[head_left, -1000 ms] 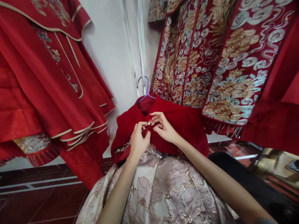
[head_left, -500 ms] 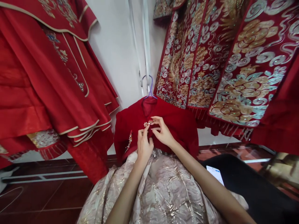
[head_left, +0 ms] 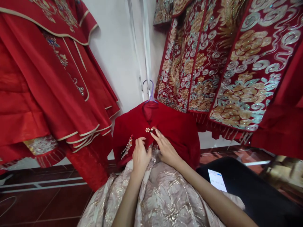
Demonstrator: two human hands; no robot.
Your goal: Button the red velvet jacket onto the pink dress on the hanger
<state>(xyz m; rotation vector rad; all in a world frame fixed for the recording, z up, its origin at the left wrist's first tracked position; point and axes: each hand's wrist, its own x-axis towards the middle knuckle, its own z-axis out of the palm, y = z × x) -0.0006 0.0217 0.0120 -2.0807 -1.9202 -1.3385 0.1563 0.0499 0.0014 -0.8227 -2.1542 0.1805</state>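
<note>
The left hand [head_left: 141,155] is loosely curled, whether pinching cloth I cannot tell, and the right hand [head_left: 167,151] has extended fingers beside the flower clasp [head_left: 148,129], seemingly already joined on the upper front of the red jacket [head_left: 178,126], whose lower closing, perhaps remaining, is hidden, with the purple hanger [head_left: 151,94] above the jacket.

Left fingers [head_left: 139,143] curled, right fingers [head_left: 160,138] straighter.

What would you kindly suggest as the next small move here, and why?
Perhaps bring the left hand up to the beaded clasp and gently test it: the right hand reaches it, the left hand sits lower over the red jacket, and whether the clasp is fastened is too small to tell.
</note>
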